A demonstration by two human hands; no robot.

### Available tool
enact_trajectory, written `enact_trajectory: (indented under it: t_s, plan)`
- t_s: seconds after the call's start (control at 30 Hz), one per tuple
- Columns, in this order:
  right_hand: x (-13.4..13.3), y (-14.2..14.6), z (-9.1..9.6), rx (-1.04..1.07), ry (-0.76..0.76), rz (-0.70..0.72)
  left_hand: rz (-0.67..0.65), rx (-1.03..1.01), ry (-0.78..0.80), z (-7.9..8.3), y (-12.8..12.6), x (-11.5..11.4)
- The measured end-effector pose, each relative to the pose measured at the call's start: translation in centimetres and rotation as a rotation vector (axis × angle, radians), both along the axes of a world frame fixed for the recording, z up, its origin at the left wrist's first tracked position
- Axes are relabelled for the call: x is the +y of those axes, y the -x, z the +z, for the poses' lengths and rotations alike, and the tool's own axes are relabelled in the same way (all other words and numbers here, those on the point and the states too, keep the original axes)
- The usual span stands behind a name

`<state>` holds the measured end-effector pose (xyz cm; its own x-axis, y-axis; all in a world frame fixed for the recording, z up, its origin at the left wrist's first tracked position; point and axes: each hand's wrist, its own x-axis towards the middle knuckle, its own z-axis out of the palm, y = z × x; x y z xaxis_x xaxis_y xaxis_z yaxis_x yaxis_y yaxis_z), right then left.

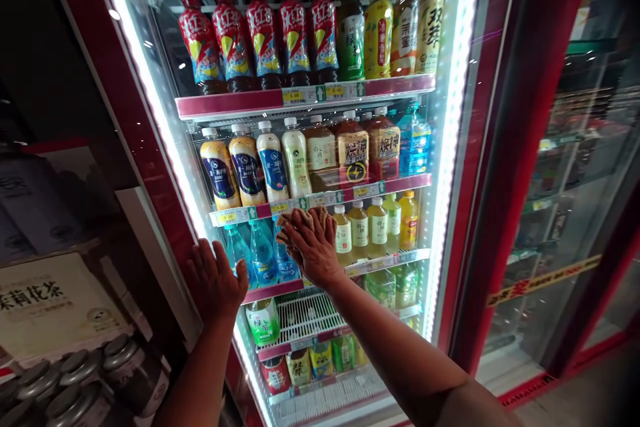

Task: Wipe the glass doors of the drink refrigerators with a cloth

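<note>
A brown cloth (327, 221) is bunched under my right hand (313, 243), which presses it against the glass door (320, 177) of a lit drinks cooler, about mid-height. Fingers of that hand are spread over the cloth. Further left, my left hand (216, 280) is raised with its fingers stretched out, by the cooler's red left frame (167, 260); whether it touches the surface I cannot tell. Behind the glass, blue bottles (263, 253) stand between the two hands. My right hand covers part of that shelf.
Red-capped tea bottles (267, 33) fill much of the top shelf, with milk tea bottles (247, 167) below. Dark jars (133, 367) and a cream box (50, 303) stand at lower left. On the right is another red-framed glass cabinet (540, 213) with a yellow strip (545, 280).
</note>
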<state>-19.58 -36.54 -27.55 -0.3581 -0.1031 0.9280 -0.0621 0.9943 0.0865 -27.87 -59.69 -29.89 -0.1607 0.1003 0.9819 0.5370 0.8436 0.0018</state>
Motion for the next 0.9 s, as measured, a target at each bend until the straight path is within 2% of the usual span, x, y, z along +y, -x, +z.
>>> enact_trajectory:
  t_s: [0.1, 0.23, 0.3, 0.37, 0.5, 0.63, 0.77, 0.9]
  plan:
    - [2.9, -0.8, -1.1, 0.009, -0.021, 0.003, -0.007, -0.019, -0.007, 0.0, -0.1, -0.1]
    - [6.5, -1.1, -0.1, 0.106, 0.115, -0.063, -0.006, -0.071, -0.025, 0.0, -0.4, 0.0]
    - [7.1, -1.0, 0.5, 0.132, 0.149, -0.077, 0.006, -0.071, -0.019, 0.0, -0.5, 0.0]
    - [7.2, -1.1, 0.6, 0.128, 0.117, -0.065, 0.018, -0.060, -0.011, 0.1, -0.6, 0.0]
    - [8.7, -2.1, -0.8, 0.060, 0.027, -0.032, -0.004, -0.072, -0.027, 0.3, -0.8, -0.2]
    - [11.5, -3.0, -1.3, 0.063, 0.119, -0.064, -0.032, -0.082, -0.045, 0.6, -1.4, 0.5]
    - [11.8, -2.8, -0.7, 0.100, 0.262, -0.108, -0.037, 0.064, 0.031, 1.5, -2.6, 3.9]
    - [11.6, -3.1, -1.2, 0.067, 0.189, -0.053, -0.140, 0.043, 0.122, 3.2, -4.2, 9.6]
